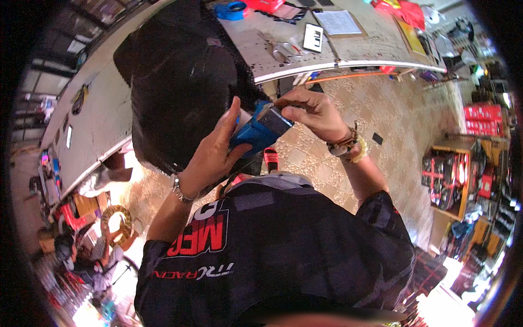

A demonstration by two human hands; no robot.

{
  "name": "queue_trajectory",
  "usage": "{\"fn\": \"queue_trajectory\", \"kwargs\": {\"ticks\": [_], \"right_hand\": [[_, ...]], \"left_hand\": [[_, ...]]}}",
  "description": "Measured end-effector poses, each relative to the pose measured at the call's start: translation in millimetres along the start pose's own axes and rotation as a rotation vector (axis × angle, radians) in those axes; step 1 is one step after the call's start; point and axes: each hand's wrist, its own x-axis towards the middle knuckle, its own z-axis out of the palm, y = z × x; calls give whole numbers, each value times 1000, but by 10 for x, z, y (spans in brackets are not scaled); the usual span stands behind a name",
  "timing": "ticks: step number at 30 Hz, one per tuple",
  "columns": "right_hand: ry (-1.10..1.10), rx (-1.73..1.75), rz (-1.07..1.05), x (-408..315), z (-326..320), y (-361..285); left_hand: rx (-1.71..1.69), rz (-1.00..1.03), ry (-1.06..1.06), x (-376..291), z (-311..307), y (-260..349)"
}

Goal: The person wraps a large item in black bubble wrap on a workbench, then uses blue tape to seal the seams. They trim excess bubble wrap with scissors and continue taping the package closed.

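Note:
A blue tape dispenser (254, 133) with a roll in it is in my left hand (216, 149), whose thumb and fingers lie around its side. My right hand (312, 114) is at the dispenser's far edge, thumb and fingertips pinched together there; whether they hold a tape end I cannot tell. Just beyond my left hand stands a large bundle wrapped in black plastic (175, 81), partly over the workbench edge.
Scissors (280, 53), a phone (313, 37), a clipboard with paper (339, 22) and a blue tape roll (232, 10) lie on the workbench (253, 49). A wooden cabinet (461, 180) stands right. Another person (81, 257) works at lower left.

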Motion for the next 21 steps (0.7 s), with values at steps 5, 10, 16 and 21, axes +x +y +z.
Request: {"fn": "queue_trajectory", "kwargs": {"ticks": [5, 10, 16, 21], "right_hand": [[-8, 279, 219, -131, 78, 198], [4, 276, 196, -188, -78, 503], [503, 219, 179, -125, -1334, 769], [771, 213, 135, -64, -1599, 732]], "left_hand": [[135, 125, -194, 24, -161, 107], [-50, -42, -371, 132, -267, 211], [-33, -117, -360, 393, -548, 112], [205, 39, -318, 1021, -259, -435]]}}
